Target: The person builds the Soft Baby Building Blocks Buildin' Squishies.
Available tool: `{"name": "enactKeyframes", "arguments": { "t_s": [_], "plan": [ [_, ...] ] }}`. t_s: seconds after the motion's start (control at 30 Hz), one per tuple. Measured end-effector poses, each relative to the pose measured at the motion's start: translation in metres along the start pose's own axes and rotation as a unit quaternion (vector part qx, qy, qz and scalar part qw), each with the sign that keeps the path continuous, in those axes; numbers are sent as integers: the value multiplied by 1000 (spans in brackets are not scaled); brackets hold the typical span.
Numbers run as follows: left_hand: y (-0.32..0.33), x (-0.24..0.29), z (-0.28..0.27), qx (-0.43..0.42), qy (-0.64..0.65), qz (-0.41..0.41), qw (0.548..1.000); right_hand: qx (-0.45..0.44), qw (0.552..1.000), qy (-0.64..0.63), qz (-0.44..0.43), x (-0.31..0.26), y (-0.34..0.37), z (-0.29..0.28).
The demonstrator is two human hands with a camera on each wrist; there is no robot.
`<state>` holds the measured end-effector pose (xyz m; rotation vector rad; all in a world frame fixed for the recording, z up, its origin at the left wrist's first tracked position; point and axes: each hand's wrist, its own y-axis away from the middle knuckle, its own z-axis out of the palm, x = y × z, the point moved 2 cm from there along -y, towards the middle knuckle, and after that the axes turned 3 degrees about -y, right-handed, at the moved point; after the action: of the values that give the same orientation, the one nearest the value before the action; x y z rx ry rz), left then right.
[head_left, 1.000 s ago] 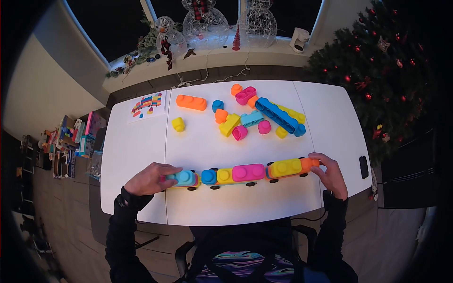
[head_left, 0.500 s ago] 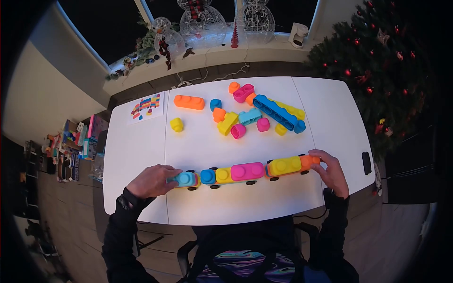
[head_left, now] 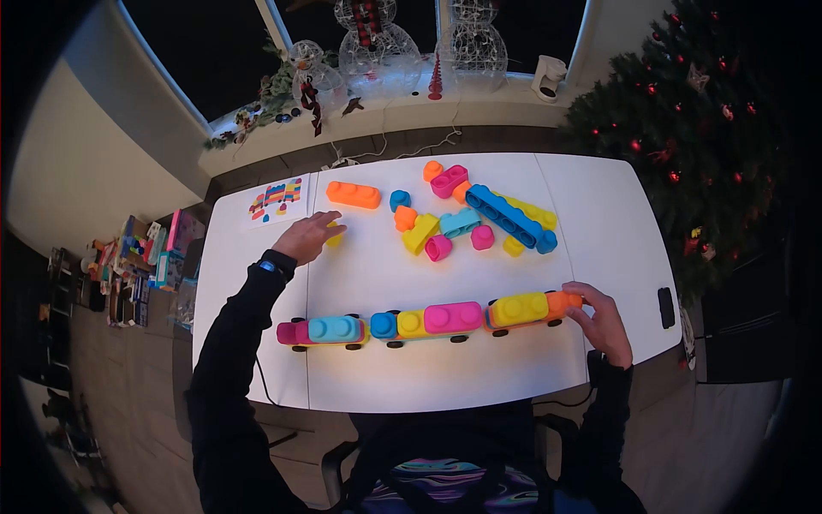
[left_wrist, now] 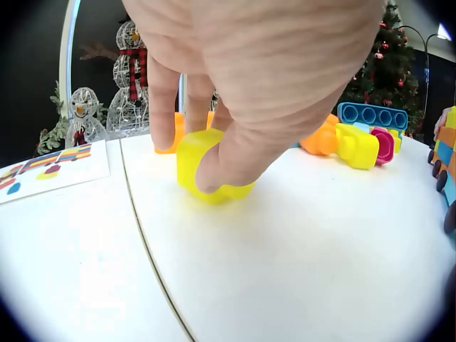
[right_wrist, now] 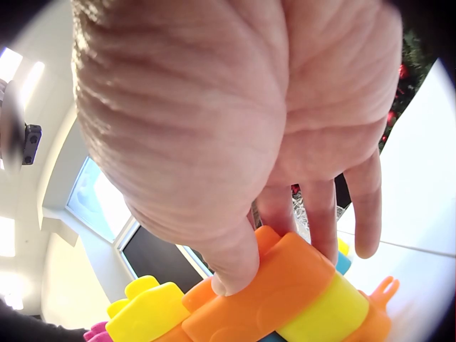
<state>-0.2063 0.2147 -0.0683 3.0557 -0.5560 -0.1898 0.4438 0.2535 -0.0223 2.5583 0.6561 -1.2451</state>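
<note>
My left hand (head_left: 306, 239) is at the table's left part, over a small yellow building block (left_wrist: 194, 160). In the left wrist view its thumb lies on the block's near side, with fingers around the far side, and the block is low at the white tabletop. With my right hand (head_left: 604, 325) I hold an orange block (right_wrist: 288, 274) at the right end of a block train, thumb on one side and fingers on the other. The train's cars stand in a row on black wheels: a magenta-and-light-blue car (head_left: 334, 330), a middle car (head_left: 428, 320) and a yellow-topped car (head_left: 518, 308).
Beyond the train lie a long orange block (head_left: 354, 194), a long blue block (head_left: 503, 216), a light-blue block (head_left: 460, 223) and several other loose ones. A picture sheet (head_left: 278, 201) lies at the back left. A dark object (head_left: 665, 307) sits near the right edge.
My left hand has let go of the train's left car and moved up and away to the small yellow block. My right hand stays on the orange block at the right end.
</note>
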Motion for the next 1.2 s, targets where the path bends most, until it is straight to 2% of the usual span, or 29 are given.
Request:
{"name": "enactKeyframes", "arguments": {
  "t_s": [0.07, 0.13, 0.17, 0.23, 0.27, 0.33, 0.37, 0.43, 0.6, 0.67, 0.87, 1.07, 1.2],
  "plan": [
    [-3, -3, 7, -17, 8, -7, 1000, -1, 1000, 3, 6, -2, 1, 0],
    [2, -5, 11, -36, 58, -49, 996, -1, 1000, 2, 4, -1, 1, -1],
    [6, -1, 2, -36, 59, -51, 996, -4, 1000, 0, 0, -1, 0, -1],
    [22, 1, -23, -38, 170, -123, 977, -2, 1000, -8, -3, 3, 0, -1],
    [32, 8, -38, -41, 170, -126, 977, 4, 1000, -17, -4, 5, 0, 0],
    [60, 26, -66, -2, 335, -255, 907, 2, 1000, -30, 0, 6, -1, 1],
    [76, 33, -73, -4, 333, -257, 907, 3, 999, -40, 5, 7, 0, 1],
    [112, 48, -83, 47, 394, -216, 892, 1, 999, -33, -6, 10, 0, 0],
    [174, 85, -82, -1, 484, -245, 840, -5, 999, -40, -10, 7, -1, 0],
    [186, 95, -78, -1, 482, -243, 842, -3, 999, -44, -7, 10, -1, 1],
    [193, 108, -71, -19, 474, -264, 840, 1, 999, -46, -11, 10, 0, 1],
    [184, 116, -78, 7, 462, -229, 857, -5, 999, -30, 13, 3, 0, 0],
    [181, 116, -76, -12, 459, -210, 863, -6, 1000, -22, 9, 3, 0, -1]
  ]
}}
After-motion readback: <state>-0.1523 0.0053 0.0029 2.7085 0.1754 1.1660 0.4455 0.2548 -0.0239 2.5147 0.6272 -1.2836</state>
